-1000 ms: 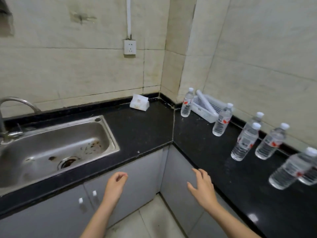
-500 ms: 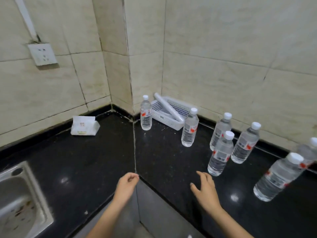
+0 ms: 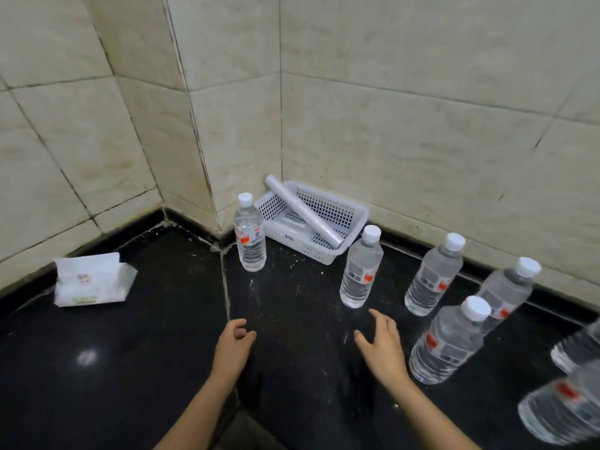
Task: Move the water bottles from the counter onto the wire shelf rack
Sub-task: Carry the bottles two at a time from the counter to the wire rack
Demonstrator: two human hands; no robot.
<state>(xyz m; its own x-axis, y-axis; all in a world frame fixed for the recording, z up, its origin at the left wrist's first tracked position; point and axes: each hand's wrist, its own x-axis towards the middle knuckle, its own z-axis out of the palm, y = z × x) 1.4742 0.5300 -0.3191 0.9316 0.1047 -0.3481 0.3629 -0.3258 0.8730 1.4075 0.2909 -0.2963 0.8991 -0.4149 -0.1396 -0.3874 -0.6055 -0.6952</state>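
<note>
Several clear water bottles with white caps and red labels stand upright on the black counter (image 3: 130,368). The leftmost bottle (image 3: 249,238) is in the corner, another bottle (image 3: 361,271) stands just beyond my right hand, and a third bottle (image 3: 446,342) is right beside that hand's wrist. More bottles line the wall to the right. My right hand (image 3: 383,345) hovers over the counter, fingers spread, holding nothing. My left hand (image 3: 232,350) is loosely curled and empty, above the counter seam. No wire shelf rack is in view.
A white perforated plastic basket (image 3: 354,216) with a roll (image 3: 302,212) leaning in it sits in the corner behind the bottles. A pack of tissues (image 3: 92,280) lies at the left by the tiled wall. Two blurred bottles (image 3: 565,414) stand at the right edge.
The view has swung right and closer to the corner; the sink has left the frame. Both hands have moved forward over the counter, the right one nearer the bottles.
</note>
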